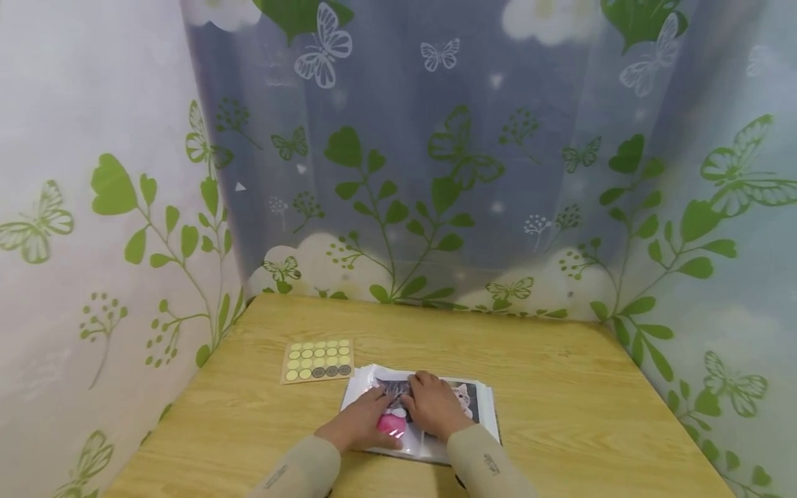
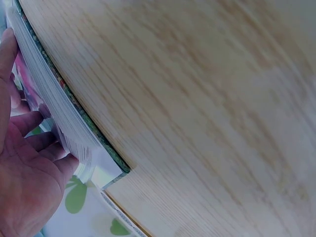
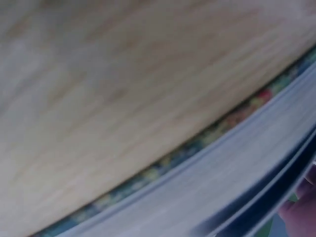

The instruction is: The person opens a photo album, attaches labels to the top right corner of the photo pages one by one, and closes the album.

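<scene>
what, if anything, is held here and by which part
The left hand holds nothing, resting on the open photo album; the right hand lies there too, whether it pinches anything cannot be told.

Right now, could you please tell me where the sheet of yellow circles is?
In the head view, the sheet of yellow circles lies on the wooden table, left of centre, beside the far left corner of the open album.

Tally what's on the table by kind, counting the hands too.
Open photo album: 1
Sheet of round spots: 1
Hands at the album: 2 (left hand, right hand)
Total: 4
</scene>
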{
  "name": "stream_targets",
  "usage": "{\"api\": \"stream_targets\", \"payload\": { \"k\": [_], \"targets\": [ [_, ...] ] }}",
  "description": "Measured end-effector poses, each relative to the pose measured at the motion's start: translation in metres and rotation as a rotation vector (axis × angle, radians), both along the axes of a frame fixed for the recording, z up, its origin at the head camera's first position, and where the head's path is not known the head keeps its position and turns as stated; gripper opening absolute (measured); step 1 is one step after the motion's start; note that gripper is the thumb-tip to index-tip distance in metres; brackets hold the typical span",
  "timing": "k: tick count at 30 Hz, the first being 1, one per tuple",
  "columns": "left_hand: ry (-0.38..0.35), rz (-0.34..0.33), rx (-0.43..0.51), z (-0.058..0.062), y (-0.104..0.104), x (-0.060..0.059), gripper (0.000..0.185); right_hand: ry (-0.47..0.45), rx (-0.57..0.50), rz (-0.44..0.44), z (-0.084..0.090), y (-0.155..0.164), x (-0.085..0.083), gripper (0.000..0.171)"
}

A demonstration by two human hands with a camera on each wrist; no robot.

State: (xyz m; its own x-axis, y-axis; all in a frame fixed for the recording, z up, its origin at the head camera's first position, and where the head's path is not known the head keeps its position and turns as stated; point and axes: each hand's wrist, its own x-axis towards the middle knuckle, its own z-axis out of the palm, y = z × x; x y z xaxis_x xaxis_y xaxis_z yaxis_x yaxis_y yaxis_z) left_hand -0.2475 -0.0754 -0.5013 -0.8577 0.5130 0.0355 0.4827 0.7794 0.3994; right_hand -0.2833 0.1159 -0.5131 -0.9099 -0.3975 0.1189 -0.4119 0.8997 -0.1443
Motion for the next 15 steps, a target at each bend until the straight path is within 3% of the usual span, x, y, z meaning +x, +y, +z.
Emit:
{"api": "stream_targets", "payload": {
  "k": [7,15],
  "targets": [
    [0.004,-0.003,0.006,0.001,-0.002,0.001,0.091,-0.110,0.001,0.001,0.002,-0.002,0.007,0.069],
    [0.016,-0.018,-0.001,0.002,-0.001,0.002,0.092,-0.059,0.013,0.039,0.001,-0.003,0.013,0.068]
  ]
}}
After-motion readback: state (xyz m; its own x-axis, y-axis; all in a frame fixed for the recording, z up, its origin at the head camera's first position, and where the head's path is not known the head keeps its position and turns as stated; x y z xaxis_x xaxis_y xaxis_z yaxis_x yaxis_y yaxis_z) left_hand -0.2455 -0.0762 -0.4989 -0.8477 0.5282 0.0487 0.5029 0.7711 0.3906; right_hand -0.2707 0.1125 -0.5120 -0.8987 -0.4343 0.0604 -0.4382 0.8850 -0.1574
